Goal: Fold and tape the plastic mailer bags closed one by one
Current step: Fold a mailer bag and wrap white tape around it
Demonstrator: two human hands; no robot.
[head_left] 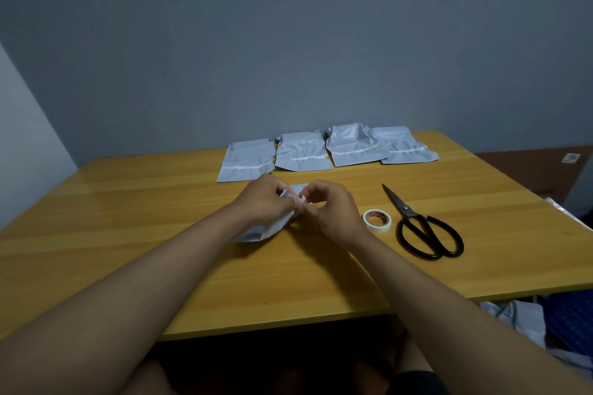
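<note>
A grey plastic mailer bag (pixel 271 228) lies at the middle of the wooden table (pixel 160 234), partly lifted between my hands. My left hand (pixel 266 199) grips its upper edge with curled fingers. My right hand (pixel 330 207) pinches a small white piece, either a flap or tape, at the bag's top; most of the bag is hidden by both hands. A white roll of tape (pixel 377 220) lies just right of my right hand. Black scissors (pixel 423 231) lie further right, blades pointing away from me.
Several grey mailer bags (pixel 327 151) lie in a row along the far edge of the table against the grey wall. Past the table's right edge lie crumpled plastic and a blue item (pixel 564 321) low down.
</note>
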